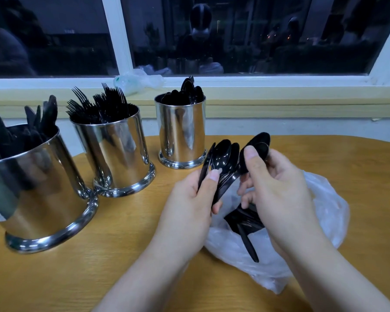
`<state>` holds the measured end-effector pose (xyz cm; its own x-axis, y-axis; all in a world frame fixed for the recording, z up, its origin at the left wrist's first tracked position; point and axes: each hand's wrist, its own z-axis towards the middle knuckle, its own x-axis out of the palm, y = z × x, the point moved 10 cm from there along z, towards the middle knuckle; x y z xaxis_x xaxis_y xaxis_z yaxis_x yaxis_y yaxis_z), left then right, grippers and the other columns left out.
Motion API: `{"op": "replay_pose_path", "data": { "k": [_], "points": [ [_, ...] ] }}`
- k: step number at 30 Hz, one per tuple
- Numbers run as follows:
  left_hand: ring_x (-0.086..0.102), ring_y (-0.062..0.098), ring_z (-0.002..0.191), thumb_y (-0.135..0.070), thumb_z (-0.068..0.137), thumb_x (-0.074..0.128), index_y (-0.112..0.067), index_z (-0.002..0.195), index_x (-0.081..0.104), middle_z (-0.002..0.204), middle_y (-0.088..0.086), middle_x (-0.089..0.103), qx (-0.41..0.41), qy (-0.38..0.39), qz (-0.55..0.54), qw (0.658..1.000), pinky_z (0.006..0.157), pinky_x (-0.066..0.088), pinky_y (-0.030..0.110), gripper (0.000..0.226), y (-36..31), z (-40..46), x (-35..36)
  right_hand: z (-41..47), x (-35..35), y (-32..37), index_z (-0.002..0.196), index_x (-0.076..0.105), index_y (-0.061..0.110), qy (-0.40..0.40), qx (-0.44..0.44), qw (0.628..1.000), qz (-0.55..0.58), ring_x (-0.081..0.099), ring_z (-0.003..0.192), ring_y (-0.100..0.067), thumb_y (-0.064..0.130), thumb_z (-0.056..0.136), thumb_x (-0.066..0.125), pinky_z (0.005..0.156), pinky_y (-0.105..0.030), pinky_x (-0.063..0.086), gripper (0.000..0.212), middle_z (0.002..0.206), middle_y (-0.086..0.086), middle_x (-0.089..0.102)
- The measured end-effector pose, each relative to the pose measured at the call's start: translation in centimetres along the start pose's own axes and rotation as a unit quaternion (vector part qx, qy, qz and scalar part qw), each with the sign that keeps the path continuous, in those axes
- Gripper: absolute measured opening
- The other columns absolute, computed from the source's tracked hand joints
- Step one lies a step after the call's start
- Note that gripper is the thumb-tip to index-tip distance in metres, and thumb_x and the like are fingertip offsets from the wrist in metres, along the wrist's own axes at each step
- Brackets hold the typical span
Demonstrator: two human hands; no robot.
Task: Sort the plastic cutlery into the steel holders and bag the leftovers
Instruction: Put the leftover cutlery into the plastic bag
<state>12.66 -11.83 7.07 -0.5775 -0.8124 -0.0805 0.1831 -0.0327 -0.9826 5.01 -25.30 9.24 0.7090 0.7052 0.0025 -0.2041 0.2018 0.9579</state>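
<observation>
Wooden tabletop [104, 255]: left hand [187, 206] and right hand [277, 188] each grip upright spoons [223, 154] nearest the spoon holder [181, 131].

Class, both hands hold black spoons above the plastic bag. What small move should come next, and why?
Probably carry the spoons to the spoon holder and drop them in. The left hand grips one bunch of spoons, the right hand another. That far steel holder already holds spoons, though it looks nearly full; the other two hold forks and knives.
</observation>
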Motion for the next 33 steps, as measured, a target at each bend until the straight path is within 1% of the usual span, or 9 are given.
{"op": "replay_pose_path", "data": {
  "k": [3, 9, 12, 19, 22, 24, 26, 28, 33],
  "points": [
    [0.034, 0.011, 0.045, -0.045, 0.105, 0.044, -0.016, 0.083, 0.057, 0.064, 0.003, 0.054, 0.010, -0.006, 0.003, 1.000, 0.046, 0.028, 0.020, 0.038, -0.2, 0.0, -0.2, 0.1, -0.3, 0.2, 0.080, 0.065, 0.017, -0.007, 0.002, 1.000, 0.020, 0.052, 0.054, -0.021, 0.034, 0.102, 0.058, 0.049, -0.033, 0.043, 0.029, 0.057, 0.000, 0.055],
    [0.028, 0.014, 0.044, -0.042, 0.106, 0.045, -0.011, 0.072, 0.054, 0.054, -0.001, 0.045, 0.019, 0.013, -0.022, 0.999, 0.044, 0.025, 0.023, 0.047, -0.7, -0.2, -0.1, 0.1, -0.3, 0.3, 0.079, 0.059, 0.018, 0.018, 0.010, 0.999, 0.028, 0.047, 0.054, -0.019, 0.033, 0.102, 0.056, 0.046, -0.025, 0.038, 0.028, 0.061, -0.004, 0.051],
    [0.029, 0.015, 0.046, -0.046, 0.103, 0.048, -0.013, 0.073, 0.054, 0.061, 0.006, 0.047, 0.027, 0.028, -0.020, 0.999, 0.045, 0.025, 0.024, 0.045, -0.7, -0.3, 0.2, 0.1, -0.2, 0.6, 0.081, 0.061, 0.019, 0.039, 0.011, 0.999, 0.030, 0.046, 0.054, -0.016, 0.033, 0.102, 0.057, 0.045, -0.021, 0.038, 0.026, 0.063, -0.003, 0.053],
    [0.032, 0.006, 0.046, -0.054, 0.095, 0.048, -0.019, 0.071, 0.051, 0.062, -0.003, 0.045, 0.054, 0.051, 0.012, 0.997, 0.047, 0.027, 0.015, 0.043, -0.9, -0.3, 0.9, 0.6, -0.8, 0.3, 0.088, 0.062, 0.007, 0.024, 0.028, 0.998, 0.054, 0.042, 0.055, -0.021, 0.027, 0.101, 0.060, 0.043, -0.023, 0.034, 0.024, 0.064, -0.006, 0.045],
    [0.032, 0.007, 0.049, -0.049, 0.099, 0.050, -0.008, 0.092, 0.062, 0.063, -0.003, 0.042, 0.050, 0.059, 0.029, 0.997, 0.048, 0.028, 0.016, 0.043, -0.5, -0.2, 1.1, 0.5, -0.7, 0.2, 0.082, 0.065, 0.009, 0.028, 0.029, 0.998, 0.048, 0.041, 0.055, -0.019, 0.026, 0.100, 0.062, 0.043, -0.022, 0.034, 0.024, 0.061, -0.005, 0.047],
    [0.031, 0.008, 0.051, -0.050, 0.097, 0.051, -0.005, 0.103, 0.064, 0.064, 0.000, 0.039, 0.043, 0.054, 0.021, 0.997, 0.048, 0.029, 0.014, 0.048, -0.3, -0.2, 1.1, 0.4, -0.6, 0.1, 0.084, 0.064, 0.002, 0.030, 0.030, 0.998, 0.042, 0.042, 0.053, -0.018, 0.029, 0.101, 0.059, 0.043, -0.021, 0.035, 0.032, 0.059, -0.005, 0.048],
    [0.032, 0.007, 0.049, -0.053, 0.095, 0.053, -0.018, 0.090, 0.070, 0.062, -0.002, 0.039, 0.031, 0.028, 0.011, 0.999, 0.048, 0.031, 0.013, 0.039, -0.4, -0.2, 0.7, 0.2, -0.2, -0.1, 0.087, 0.060, -0.002, 0.037, 0.036, 0.998, 0.040, 0.043, 0.052, -0.018, 0.035, 0.104, 0.052, 0.044, -0.023, 0.036, 0.041, 0.060, -0.006, 0.050],
    [0.035, 0.005, 0.048, -0.049, 0.095, 0.055, -0.018, 0.084, 0.070, 0.058, -0.008, 0.040, 0.022, 0.001, 0.010, 1.000, 0.048, 0.032, 0.013, 0.037, -0.4, -0.2, 0.2, 0.1, 0.1, -0.3, 0.089, 0.057, -0.002, 0.043, 0.044, 0.996, 0.058, 0.045, 0.053, -0.018, 0.038, 0.106, 0.046, 0.045, -0.025, 0.036, 0.045, 0.063, -0.005, 0.051],
    [0.033, 0.011, 0.054, -0.048, 0.097, 0.057, -0.016, 0.081, 0.061, 0.053, -0.013, 0.035, 0.029, -0.028, 0.038, 0.998, 0.052, 0.034, 0.034, 0.036, -0.3, -0.1, -0.5, -0.1, 1.3, 0.1, 0.104, 0.063, 0.021, 0.084, 0.018, 0.995, 0.056, 0.051, 0.060, -0.023, 0.063, 0.097, 0.041, 0.050, -0.033, 0.039, 0.048, 0.075, -0.015, 0.056]
  ]
}}
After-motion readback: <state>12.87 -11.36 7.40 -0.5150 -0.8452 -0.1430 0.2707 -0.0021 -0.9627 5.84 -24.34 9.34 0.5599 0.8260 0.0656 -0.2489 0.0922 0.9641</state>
